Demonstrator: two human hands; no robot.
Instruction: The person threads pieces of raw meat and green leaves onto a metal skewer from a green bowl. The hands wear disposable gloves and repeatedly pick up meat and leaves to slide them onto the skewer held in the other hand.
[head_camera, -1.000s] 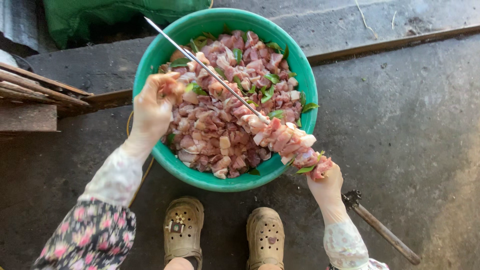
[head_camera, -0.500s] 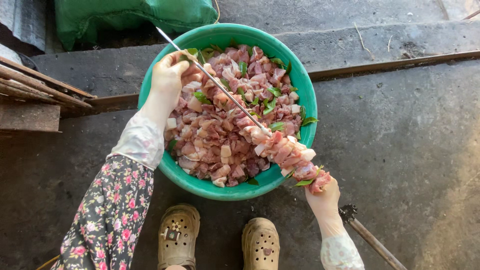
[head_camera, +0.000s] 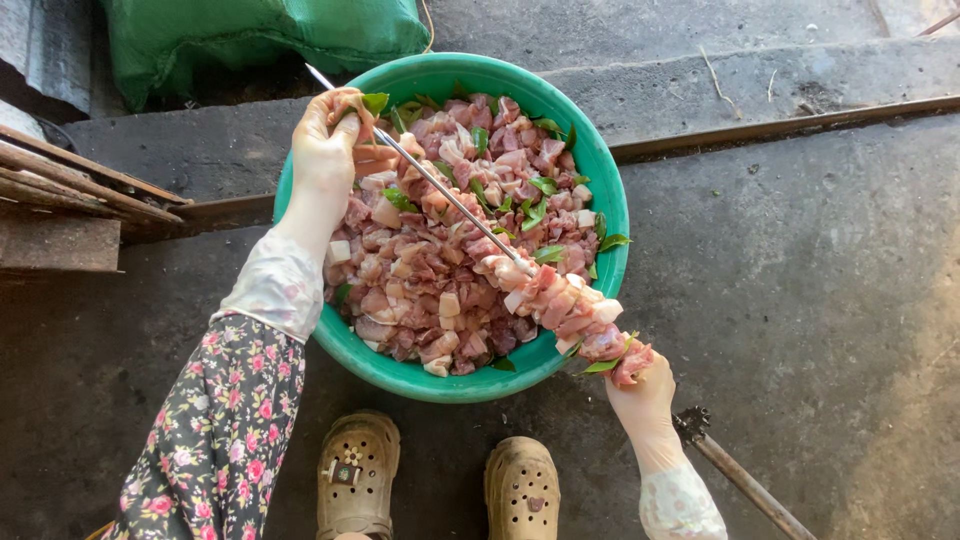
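The left hand (head_camera: 325, 150) pinches a meat piece (head_camera: 352, 103) at the skewer (head_camera: 450, 195) tip; the right hand (head_camera: 645, 395) grips the loaded end (hold it steady, push straight).

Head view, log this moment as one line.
left hand: holding meat piece at skewer tip | right hand: gripping loaded skewer end | bowl: green, full of meat
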